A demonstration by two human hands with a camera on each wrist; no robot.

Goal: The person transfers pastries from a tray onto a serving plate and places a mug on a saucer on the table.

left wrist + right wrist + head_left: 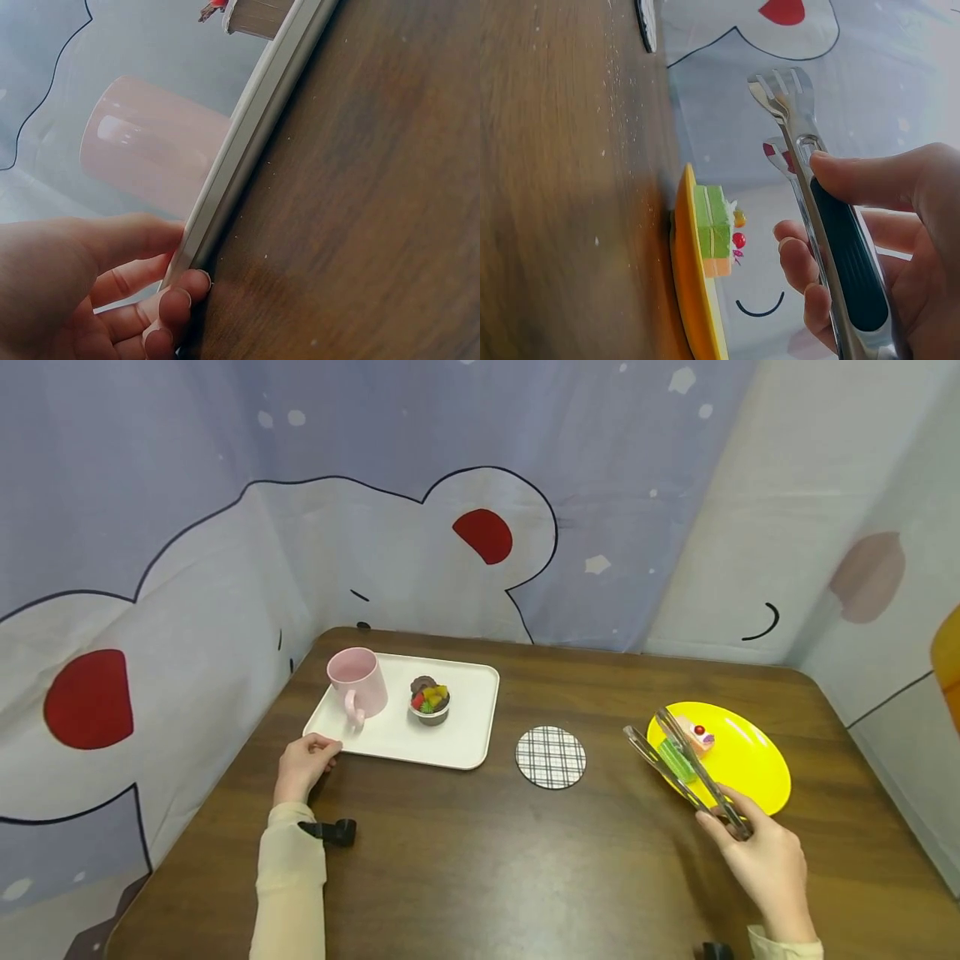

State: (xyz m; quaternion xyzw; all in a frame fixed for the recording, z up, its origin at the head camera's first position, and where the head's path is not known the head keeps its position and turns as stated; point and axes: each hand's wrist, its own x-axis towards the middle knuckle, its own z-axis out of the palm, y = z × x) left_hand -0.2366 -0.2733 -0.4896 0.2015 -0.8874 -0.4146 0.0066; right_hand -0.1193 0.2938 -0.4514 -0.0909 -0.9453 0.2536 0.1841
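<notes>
My left hand (300, 770) pinches the near left corner of a white tray (468, 710), thumb on top and fingers curled under the rim in the left wrist view. On that tray stand a pink mug (360, 681) and a chocolate cupcake (431, 703) topped with fruit pieces. My right hand (768, 860) grips metal tongs (847, 247) with dark handle inlays, their tips apart with nothing between them. Just beyond the tongs, a yellow plate (757, 768) carries a green toy cake slice (712, 221) and a pink one (696, 739) with a red berry on top.
A round checked coaster (551, 757) lies on the brown wooden table (525, 877) between tray and plate. Behind the table's far edge hangs a printed curtain (390, 543). A black wrist strap (330, 832) sits on the left sleeve.
</notes>
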